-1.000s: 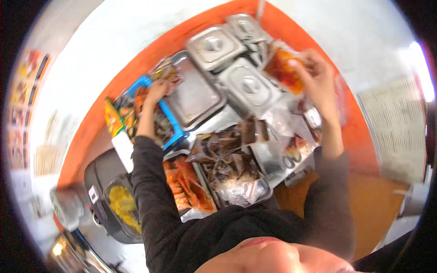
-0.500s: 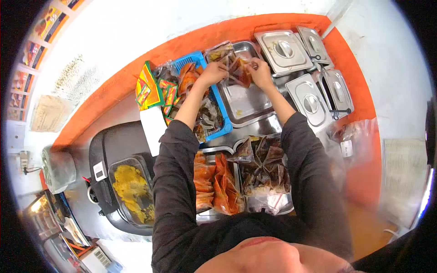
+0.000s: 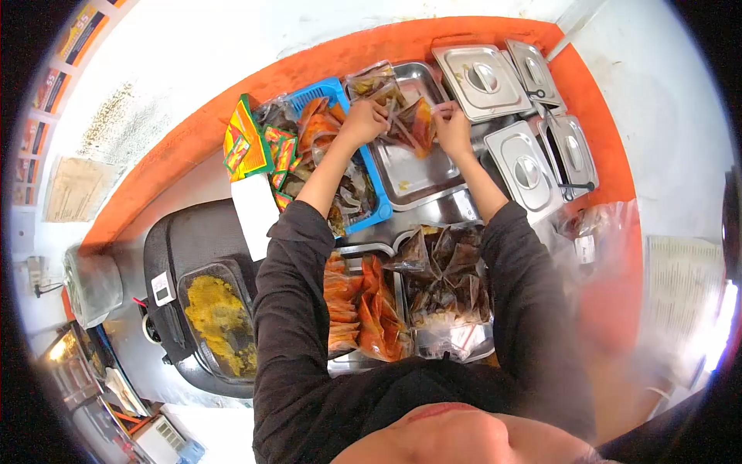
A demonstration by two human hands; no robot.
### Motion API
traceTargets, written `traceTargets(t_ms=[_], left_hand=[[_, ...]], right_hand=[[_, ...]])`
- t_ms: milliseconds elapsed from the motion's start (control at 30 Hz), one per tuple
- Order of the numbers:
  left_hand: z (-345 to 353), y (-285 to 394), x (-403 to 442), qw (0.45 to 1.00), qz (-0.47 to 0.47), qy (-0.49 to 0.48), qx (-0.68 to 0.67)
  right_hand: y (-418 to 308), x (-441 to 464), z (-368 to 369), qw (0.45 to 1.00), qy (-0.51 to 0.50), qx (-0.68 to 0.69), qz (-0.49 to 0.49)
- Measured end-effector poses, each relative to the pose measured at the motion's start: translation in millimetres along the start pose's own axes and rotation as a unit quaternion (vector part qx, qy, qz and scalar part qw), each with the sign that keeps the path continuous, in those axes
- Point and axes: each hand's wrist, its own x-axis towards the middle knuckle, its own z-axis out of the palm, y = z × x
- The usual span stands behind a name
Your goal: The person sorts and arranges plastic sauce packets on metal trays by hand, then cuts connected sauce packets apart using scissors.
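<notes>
Between my hands, over a steel tray (image 3: 417,184), is a clear plastic bag of reddish-orange sauce or food (image 3: 421,127). My left hand (image 3: 365,124) has its fingers pinched at the bag's left edge. My right hand (image 3: 453,128) pinches its upper right corner. Another clear bag with brownish-green contents (image 3: 372,81) lies at the tray's top left, just beyond my left hand. Under my left forearm sits a blue plastic basket (image 3: 376,185) filled with bagged food.
Steel lidded containers (image 3: 481,77) stand at the right. Nearer me are trays of orange bags (image 3: 379,309) and dark brown bags (image 3: 444,271). Yellow-green packets (image 3: 249,143), a white sheet (image 3: 253,213) and a black backpack (image 3: 174,255) lie at the left.
My hands have moved slightly apart, my right hand shifting right. The reddish bag between them is spread a little wider and turned. The view has shifted slightly.
</notes>
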Motion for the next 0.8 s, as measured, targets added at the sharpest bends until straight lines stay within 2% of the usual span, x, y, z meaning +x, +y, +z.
traceTargets(t_ms=[133, 200, 233, 300, 333, 400, 433, 467, 533, 567, 600, 667, 800], left_hand=[[0.5, -2.7, 3.7, 1.000, -0.006, 0.001, 0.022], [1.0, -3.0, 4.3, 1.000, -0.008, 0.003, 0.015], [0.9, -2.6, 4.3, 1.000, -0.010, 0.006, 0.009], [0.0, -1.5, 4.2, 1.000, -0.011, 0.008, 0.011], [0.6, -1.5, 3.9, 1.000, -0.012, 0.009, 0.012], [1.3, -3.3, 4.4, 1.000, -0.020, 0.006, -0.003], [1.3, -4.8, 5.7, 0.999, -0.027, 0.004, -0.017], [1.7, -6.2, 6.7, 1.000, -0.026, 0.004, -0.016], [3.9, -11.2, 8.9, 0.999, -0.023, 0.010, -0.030], [3.8, -13.1, 10.1, 0.999, -0.023, 0.010, -0.031], [3.6, -15.5, 11.0, 0.999, -0.021, 0.009, -0.039], [3.4, -18.5, 11.3, 0.999, -0.020, 0.007, -0.047], [-2.7, -6.4, 11.8, 0.999, -0.031, -0.010, 0.003]], right_hand=[[-21.8, -8.6, -12.4, 0.996, -0.052, -0.061, -0.023], [-29.5, -9.4, -16.1, 0.992, -0.109, 0.058, 0.004], [-27.0, -9.6, -13.9, 0.992, -0.108, 0.057, 0.004], [-17.0, -10.2, -5.5, 0.967, -0.004, 0.251, 0.052], [-7.2, -11.9, 0.2, 0.967, -0.004, 0.249, 0.052], [3.7, -18.9, 12.6, 0.988, -0.044, 0.127, 0.082], [4.5, -24.2, 20.4, 0.988, -0.058, 0.069, 0.128], [5.5, -28.8, 26.0, 0.988, -0.057, 0.070, 0.127], [-9.8, -37.6, 27.7, 0.946, -0.043, 0.175, 0.269], [24.6, -34.9, 45.4, 0.976, -0.015, 0.113, 0.183], [10.6, -36.0, 40.8, 0.976, -0.016, 0.111, 0.184], [-36.7, -38.5, 26.1, 0.898, 0.011, 0.318, 0.302], [-26.0, -37.4, 30.7, 0.887, -0.010, 0.338, 0.314]])
